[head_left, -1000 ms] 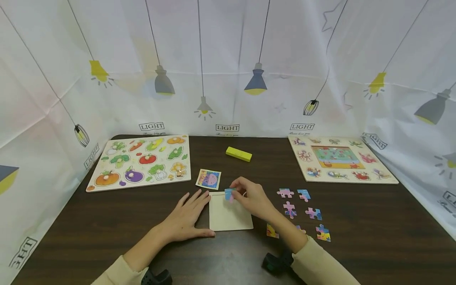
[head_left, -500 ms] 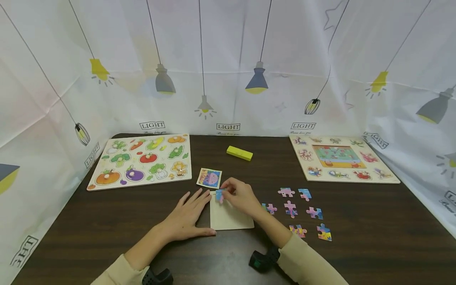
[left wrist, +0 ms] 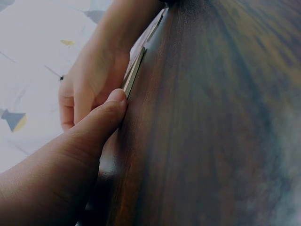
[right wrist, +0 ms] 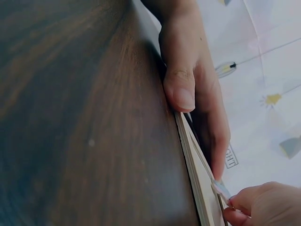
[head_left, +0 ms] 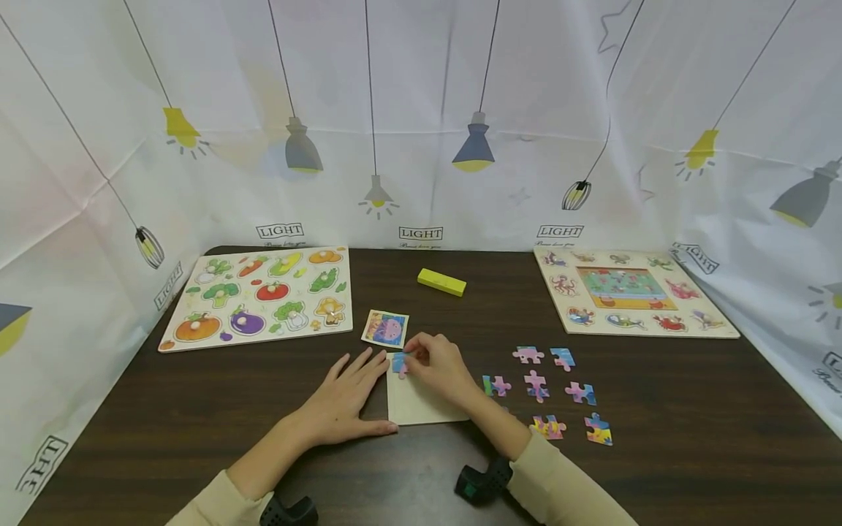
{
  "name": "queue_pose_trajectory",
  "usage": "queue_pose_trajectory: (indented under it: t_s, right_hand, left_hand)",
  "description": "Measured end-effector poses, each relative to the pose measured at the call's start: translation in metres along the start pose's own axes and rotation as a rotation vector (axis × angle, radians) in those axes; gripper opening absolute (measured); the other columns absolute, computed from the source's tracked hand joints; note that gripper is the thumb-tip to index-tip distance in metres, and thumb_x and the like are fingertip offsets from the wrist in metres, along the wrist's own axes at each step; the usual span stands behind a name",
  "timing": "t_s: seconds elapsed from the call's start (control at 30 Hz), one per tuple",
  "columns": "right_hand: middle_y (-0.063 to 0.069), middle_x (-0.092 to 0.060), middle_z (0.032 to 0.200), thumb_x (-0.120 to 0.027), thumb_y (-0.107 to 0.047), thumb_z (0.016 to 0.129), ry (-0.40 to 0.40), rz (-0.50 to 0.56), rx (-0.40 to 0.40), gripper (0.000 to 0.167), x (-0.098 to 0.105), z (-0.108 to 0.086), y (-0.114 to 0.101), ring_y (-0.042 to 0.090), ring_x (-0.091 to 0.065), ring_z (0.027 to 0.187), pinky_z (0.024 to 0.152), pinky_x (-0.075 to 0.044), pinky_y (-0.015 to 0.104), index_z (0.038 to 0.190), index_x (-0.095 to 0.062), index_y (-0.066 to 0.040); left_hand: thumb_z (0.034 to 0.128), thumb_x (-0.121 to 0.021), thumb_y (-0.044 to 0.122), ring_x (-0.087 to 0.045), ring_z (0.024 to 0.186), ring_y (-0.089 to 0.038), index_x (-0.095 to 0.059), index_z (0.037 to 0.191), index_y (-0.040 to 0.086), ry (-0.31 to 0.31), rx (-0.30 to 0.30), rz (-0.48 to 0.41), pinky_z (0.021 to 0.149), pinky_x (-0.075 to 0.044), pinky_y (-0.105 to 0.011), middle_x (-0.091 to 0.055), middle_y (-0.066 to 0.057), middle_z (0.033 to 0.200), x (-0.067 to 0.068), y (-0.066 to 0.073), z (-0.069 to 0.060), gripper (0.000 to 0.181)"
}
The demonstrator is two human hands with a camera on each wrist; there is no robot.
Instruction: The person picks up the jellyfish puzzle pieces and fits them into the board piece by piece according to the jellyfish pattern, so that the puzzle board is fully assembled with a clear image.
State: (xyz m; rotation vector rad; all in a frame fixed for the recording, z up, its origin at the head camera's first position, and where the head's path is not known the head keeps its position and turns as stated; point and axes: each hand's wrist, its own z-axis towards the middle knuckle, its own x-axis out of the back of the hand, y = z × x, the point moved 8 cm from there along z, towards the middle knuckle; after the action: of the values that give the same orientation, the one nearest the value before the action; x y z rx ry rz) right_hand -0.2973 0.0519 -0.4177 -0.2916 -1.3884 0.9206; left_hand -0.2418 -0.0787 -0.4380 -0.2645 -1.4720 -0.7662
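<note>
My left hand [head_left: 345, 405] lies with fingers spread at the left side of a pale square puzzle frame [head_left: 424, 402]. Its thumb and fingertips touch the frame's edge, also in the right wrist view. Over the frame's upper left corner, my right hand [head_left: 442, 371] pinches a blue and pink jigsaw piece [head_left: 398, 363] between thumb and fingers. In the right wrist view this piece [right wrist: 221, 189] looks tilted, with one edge low against the frame [right wrist: 197, 174]. Right of the frame lie several loose jigsaw pieces [head_left: 536, 386]; my right forearm hides part of that area.
A small picture card [head_left: 385, 329] lies just behind the frame, and a yellow block [head_left: 441, 282] farther back. A vegetable puzzle board [head_left: 263, 299] is at the back left, a sea-animal board [head_left: 631, 292] at the back right. A printed curtain [head_left: 421, 88] hangs behind the table.
My right hand has carried the jigsaw piece leftward across the frame to its upper left corner. More loose pieces show beside the right forearm. My left hand has stayed in place.
</note>
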Motion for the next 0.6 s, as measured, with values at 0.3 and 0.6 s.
queue_pose_trajectory:
  t_s: [0.3, 0.6]
  right_hand:
    - [-0.005, -0.061, 0.078, -0.067, -0.013, 0.083, 0.04, -0.044, 0.042, 0.007, 0.0001, -0.0018, -0.0027, 0.01, -0.046, 0.076, 0.065, -0.041, 0.026, 0.089, -0.067, -0.01]
    - [0.001, -0.059, 0.091, -0.071, -0.019, 0.08, 0.047, -0.127, 0.096, 0.015, -0.0031, -0.0059, -0.0074, 0.014, -0.043, 0.083, 0.072, -0.039, 0.03, 0.092, -0.067, -0.009]
  left_hand:
    - [0.0775, -0.04, 0.075, -0.01, 0.138, -0.024, -0.024, 0.145, 0.007, -0.012, 0.007, -0.005, 0.107, -0.007, -0.051, -0.02, -0.005, 0.151, 0.001, 0.0005, 0.0003, 0.098]
    - [0.0769, -0.039, 0.076, -0.009, 0.139, -0.023, -0.022, 0.146, 0.008, -0.016, 0.015, -0.004, 0.107, -0.006, -0.05, -0.018, -0.004, 0.151, -0.0012, -0.0012, 0.0, 0.098]
